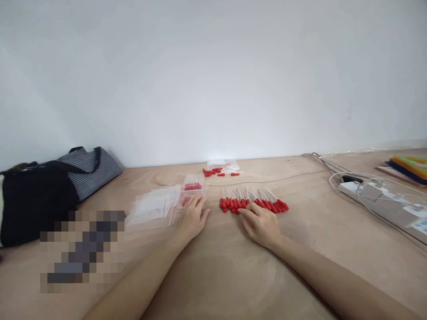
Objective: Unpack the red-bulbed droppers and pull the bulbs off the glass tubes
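Observation:
A row of thin white sticks with red bulb-shaped ends [276, 205] lies fanned out on the table, red ends toward me. My right hand [262, 224] is over the near side of this row, its fingers bent together at the red ends; they appear to pinch one red-ended stick, mostly hidden by the fingers. To the left, my left hand [193, 218] lies palm down with thumb apart, fingertips on a small clear zip bag [185, 201] with red-ended sticks in it. Just beyond lies another filled zip bag [192, 183]. Flat zip bags [151, 205] overlap left of my left hand.
Near the wall, loose red pieces and white sticks [233, 169] lie by a clear bag [218, 163]. A black bag with a striped part [93, 171] stands at left, near a blurred-out patch [88, 244]. Right are a power strip [383, 200], cables and coloured folders [408, 166].

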The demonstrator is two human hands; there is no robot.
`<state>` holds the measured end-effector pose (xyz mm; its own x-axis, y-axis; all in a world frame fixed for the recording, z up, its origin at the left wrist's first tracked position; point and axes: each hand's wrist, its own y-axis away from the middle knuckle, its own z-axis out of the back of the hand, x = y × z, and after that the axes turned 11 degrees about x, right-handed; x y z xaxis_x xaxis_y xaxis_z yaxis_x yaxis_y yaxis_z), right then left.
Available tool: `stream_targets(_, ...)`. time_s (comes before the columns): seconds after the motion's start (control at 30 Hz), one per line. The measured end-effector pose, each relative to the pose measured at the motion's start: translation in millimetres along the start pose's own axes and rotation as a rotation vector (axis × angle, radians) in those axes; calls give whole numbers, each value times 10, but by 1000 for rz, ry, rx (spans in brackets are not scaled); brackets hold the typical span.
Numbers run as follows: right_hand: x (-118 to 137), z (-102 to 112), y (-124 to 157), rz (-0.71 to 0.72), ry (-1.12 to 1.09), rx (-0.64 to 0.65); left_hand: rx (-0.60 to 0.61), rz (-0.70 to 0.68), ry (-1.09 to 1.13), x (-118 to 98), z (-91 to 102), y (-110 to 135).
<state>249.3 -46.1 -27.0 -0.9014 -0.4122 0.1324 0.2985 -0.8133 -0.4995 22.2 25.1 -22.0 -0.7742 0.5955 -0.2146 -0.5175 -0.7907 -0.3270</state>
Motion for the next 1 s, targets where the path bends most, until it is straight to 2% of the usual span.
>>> stream_targets(0.17,32,42,145,21,-34,52,46,37,-13,221,139,38)
stream_targets(0.33,37,70,222,22,-60,84,111,1,-142,201,237,-68)
stream_targets(0.43,32,89,243,26,-95,102,198,-23,-162,3,226,-1)
stream_targets(0.53,29,111,247,30,-123,153,309,-73,-118,-362,233,160)
stream_targets(0.6,23,124,241,27,-127,194,368,-117,-79,-593,296,250)
stream_targets(0.67,11,135,232,19,-129,231,406,-175,-19,-700,404,284)
stream_targets(0.73,-5,144,223,2,-138,263,446,-247,50,-637,517,270)
stream_targets(0.8,-17,150,211,-15,-149,287,471,-320,113,-452,589,250)
stream_targets(0.9,-16,156,188,-37,-166,308,555,-337,139,-188,589,306)
stream_targets(1.0,-2,160,163,-54,-209,329,539,-278,111,-159,517,488)
